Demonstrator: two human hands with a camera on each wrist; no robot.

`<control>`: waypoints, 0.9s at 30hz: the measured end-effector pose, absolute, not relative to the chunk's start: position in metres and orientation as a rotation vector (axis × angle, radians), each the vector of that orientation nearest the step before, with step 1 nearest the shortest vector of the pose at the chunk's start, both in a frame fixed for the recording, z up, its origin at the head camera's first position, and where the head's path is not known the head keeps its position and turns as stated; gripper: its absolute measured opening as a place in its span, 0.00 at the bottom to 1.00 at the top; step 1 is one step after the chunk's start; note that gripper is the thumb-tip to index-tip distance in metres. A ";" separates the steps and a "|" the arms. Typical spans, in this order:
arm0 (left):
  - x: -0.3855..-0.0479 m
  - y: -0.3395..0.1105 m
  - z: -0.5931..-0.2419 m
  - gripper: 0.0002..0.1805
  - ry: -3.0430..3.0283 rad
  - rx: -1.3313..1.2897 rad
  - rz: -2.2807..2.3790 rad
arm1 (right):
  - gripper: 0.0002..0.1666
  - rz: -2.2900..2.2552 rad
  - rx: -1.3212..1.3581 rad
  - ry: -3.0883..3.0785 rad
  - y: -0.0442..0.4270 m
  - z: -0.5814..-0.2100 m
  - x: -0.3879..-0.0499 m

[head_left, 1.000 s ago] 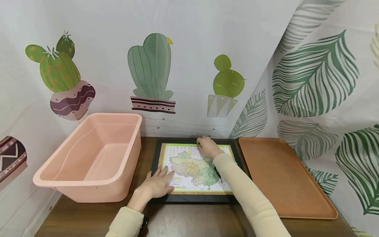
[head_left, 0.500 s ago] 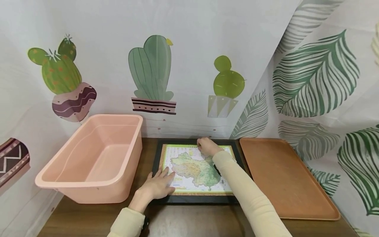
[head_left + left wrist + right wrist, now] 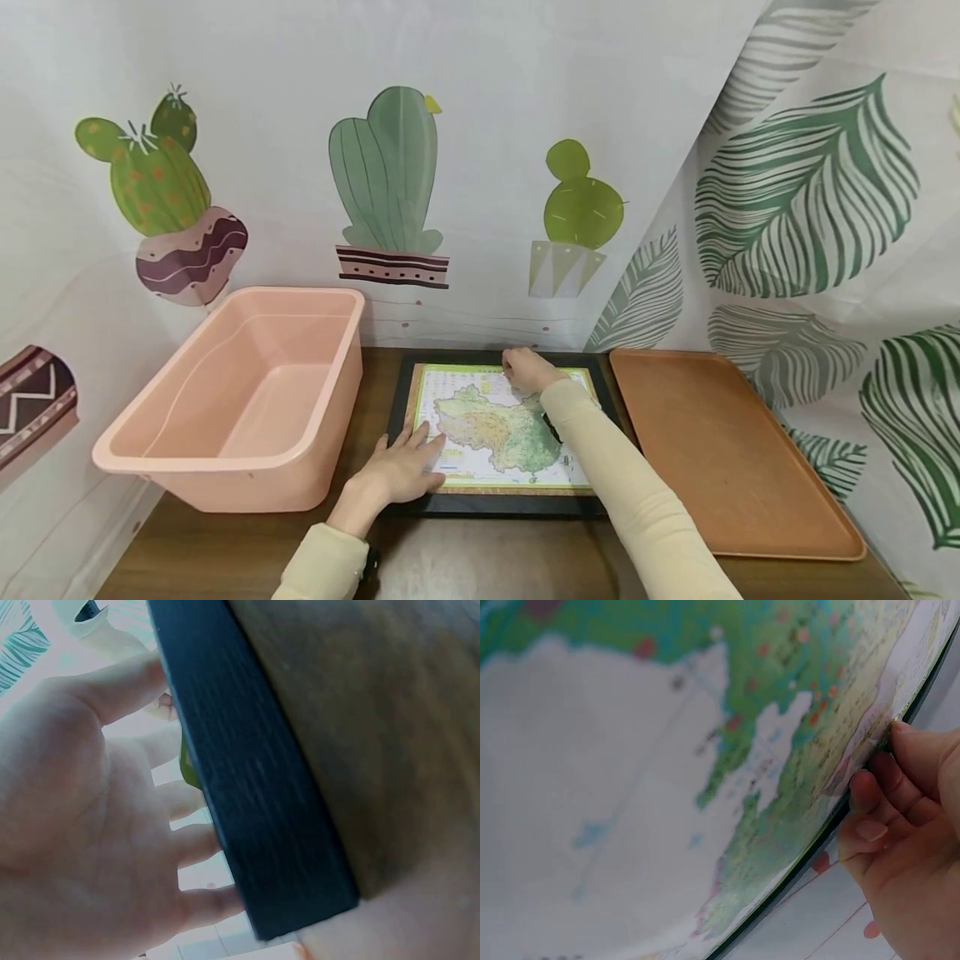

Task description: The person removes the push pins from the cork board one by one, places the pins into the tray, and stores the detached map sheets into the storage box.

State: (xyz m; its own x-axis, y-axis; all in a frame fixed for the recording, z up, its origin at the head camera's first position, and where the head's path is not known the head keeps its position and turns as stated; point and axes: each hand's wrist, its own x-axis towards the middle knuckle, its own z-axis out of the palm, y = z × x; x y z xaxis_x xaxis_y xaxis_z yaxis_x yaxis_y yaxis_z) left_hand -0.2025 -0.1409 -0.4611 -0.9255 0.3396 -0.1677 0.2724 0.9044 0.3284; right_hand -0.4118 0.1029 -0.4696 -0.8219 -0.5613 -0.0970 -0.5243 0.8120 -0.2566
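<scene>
A printed map with a thin wood-coloured border lies inside a black frame on the table. My left hand rests on the frame's front left corner, fingers spread over the map's edge; the left wrist view shows the straight fingers reaching past the black side bar. At the map's far edge, my right hand has its fingers curled. In the right wrist view, thumb and forefinger appear to pinch the map's edge; the exact contact is partly hidden.
A deep pink basin stands to the left of the frame. On the right lies a shallow brown tray. Behind the wooden table hangs a curtain printed with cacti and leaves.
Both hands, the map and the frame keep nearly the same places. Only the head view has shifted slightly.
</scene>
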 end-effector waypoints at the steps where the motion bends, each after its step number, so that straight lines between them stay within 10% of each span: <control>1: -0.203 -0.141 -0.461 0.35 2.849 0.462 0.443 | 0.06 -0.326 -0.852 2.827 0.103 -0.469 -0.412; 27: -0.206 -0.143 -0.462 0.35 2.839 0.467 0.421 | 0.10 -0.490 -0.863 2.785 0.106 -0.468 -0.416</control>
State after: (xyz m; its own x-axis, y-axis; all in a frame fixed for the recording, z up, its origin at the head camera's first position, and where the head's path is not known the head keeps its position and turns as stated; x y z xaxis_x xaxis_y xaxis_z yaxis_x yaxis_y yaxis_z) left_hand -0.2060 -0.1435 -0.4617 -0.9219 0.3428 -0.1802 0.2758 0.9078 0.3161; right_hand -0.4163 0.1064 -0.4682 -0.8139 -0.5758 -0.0775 -0.5148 0.7766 -0.3632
